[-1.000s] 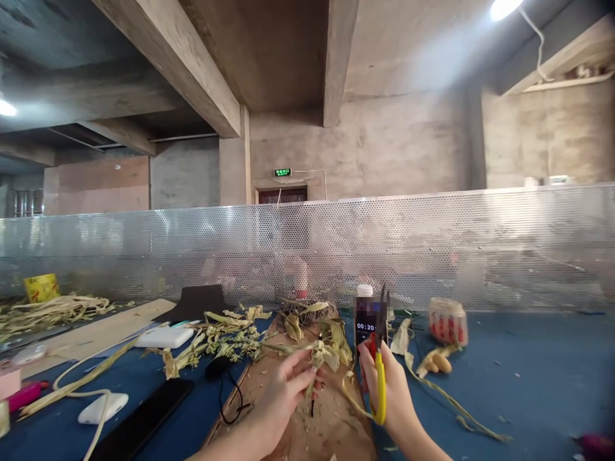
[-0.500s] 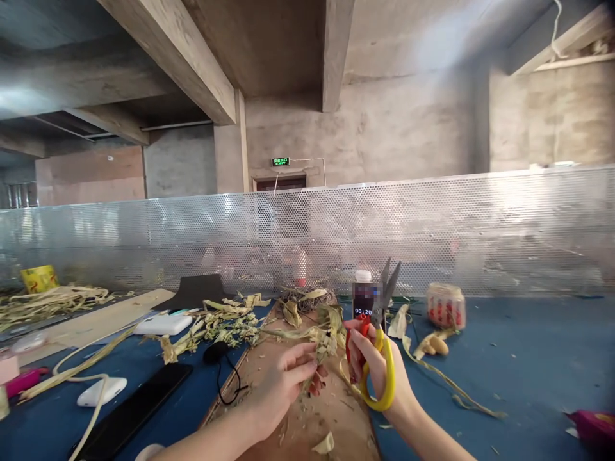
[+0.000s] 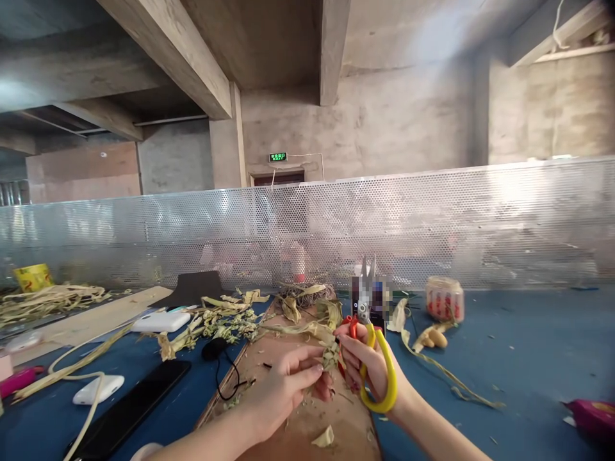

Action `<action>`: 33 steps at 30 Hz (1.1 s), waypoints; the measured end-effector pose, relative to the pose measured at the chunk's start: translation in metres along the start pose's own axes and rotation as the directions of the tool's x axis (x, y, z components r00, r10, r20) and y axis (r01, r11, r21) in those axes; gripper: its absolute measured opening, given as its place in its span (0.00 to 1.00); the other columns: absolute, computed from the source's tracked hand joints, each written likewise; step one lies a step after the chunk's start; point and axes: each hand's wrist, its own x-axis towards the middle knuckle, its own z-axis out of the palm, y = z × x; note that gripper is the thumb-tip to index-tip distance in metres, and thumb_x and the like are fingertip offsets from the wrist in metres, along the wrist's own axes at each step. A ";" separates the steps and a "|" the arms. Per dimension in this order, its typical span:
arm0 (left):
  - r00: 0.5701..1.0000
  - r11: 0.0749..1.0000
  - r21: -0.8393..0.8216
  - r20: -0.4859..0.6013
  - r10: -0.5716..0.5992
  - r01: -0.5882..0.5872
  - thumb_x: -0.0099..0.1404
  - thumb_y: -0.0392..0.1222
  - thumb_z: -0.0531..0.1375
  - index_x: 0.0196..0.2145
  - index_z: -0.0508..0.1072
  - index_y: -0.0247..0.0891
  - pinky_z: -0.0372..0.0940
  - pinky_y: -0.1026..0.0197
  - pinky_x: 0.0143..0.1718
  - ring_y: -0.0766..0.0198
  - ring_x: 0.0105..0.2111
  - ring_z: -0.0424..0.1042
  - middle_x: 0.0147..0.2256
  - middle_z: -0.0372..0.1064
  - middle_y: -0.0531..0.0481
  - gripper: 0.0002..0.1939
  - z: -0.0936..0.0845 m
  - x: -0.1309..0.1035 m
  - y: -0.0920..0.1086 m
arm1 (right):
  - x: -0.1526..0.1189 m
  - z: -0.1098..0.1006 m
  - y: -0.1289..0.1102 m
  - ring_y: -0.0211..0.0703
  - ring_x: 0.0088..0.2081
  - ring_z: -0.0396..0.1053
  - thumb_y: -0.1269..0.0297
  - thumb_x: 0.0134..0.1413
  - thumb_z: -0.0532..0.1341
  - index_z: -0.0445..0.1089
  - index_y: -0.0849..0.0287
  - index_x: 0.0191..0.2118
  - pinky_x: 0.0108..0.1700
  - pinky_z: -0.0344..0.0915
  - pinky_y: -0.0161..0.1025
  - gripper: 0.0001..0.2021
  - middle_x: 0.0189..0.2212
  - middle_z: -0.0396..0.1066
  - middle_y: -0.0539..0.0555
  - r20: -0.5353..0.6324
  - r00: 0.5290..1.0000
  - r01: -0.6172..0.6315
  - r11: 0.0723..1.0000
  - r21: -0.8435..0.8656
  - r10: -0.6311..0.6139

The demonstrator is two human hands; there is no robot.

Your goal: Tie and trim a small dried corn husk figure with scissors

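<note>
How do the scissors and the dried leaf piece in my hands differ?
The scissors are in your right hand, while the leaf piece is in your left hand. The scissors have a bright yellow handle and grey blades; the leaf piece is pale green. The scissors look longer and point upward, blades apart; the leaf piece looks small and is partly hidden. Both are held close together in front of you.

Exit sign (image 3: 277, 157): "EXIT" under 安全出口, lit green
Phone screen (image 3: 356, 314): one "0", the rest hidden or blurred
Jar (image 3: 444, 299): red characters, too small to read
</note>
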 end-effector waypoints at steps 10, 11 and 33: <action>0.999 0.997 -0.067 0.008 -0.033 0.033 0.58 0.33 0.59 0.45 0.70 0.30 0.61 0.59 0.36 0.64 0.31 0.68 0.30 0.69 0.44 0.16 -0.005 0.002 -0.005 | 0.002 0.003 0.004 0.26 0.08 0.46 0.52 0.43 0.63 0.59 0.57 0.24 0.09 0.50 0.28 0.16 0.10 0.51 0.38 0.005 1.000 -0.001 1.000 -0.002 0.001; 0.999 0.997 -0.069 0.019 -0.035 0.037 0.58 0.33 0.59 0.45 0.70 0.30 0.61 0.60 0.36 0.64 0.30 0.68 0.30 0.69 0.43 0.16 -0.005 0.002 -0.005 | 0.001 0.003 0.003 0.26 0.08 0.47 0.52 0.43 0.63 0.58 0.57 0.24 0.09 0.50 0.27 0.16 0.10 0.51 0.38 0.005 1.000 0.000 1.000 -0.012 0.000; 0.995 0.997 -0.056 -0.087 -0.049 0.044 0.56 0.35 0.61 0.46 0.70 0.35 0.59 0.64 0.34 0.64 0.34 0.68 0.35 0.71 0.42 0.18 0.001 0.001 -0.005 | 0.004 -0.004 0.006 0.27 0.09 0.48 0.54 0.47 0.61 0.57 0.57 0.24 0.10 0.50 0.28 0.15 0.11 0.52 0.38 0.013 1.000 0.000 0.999 -0.036 0.001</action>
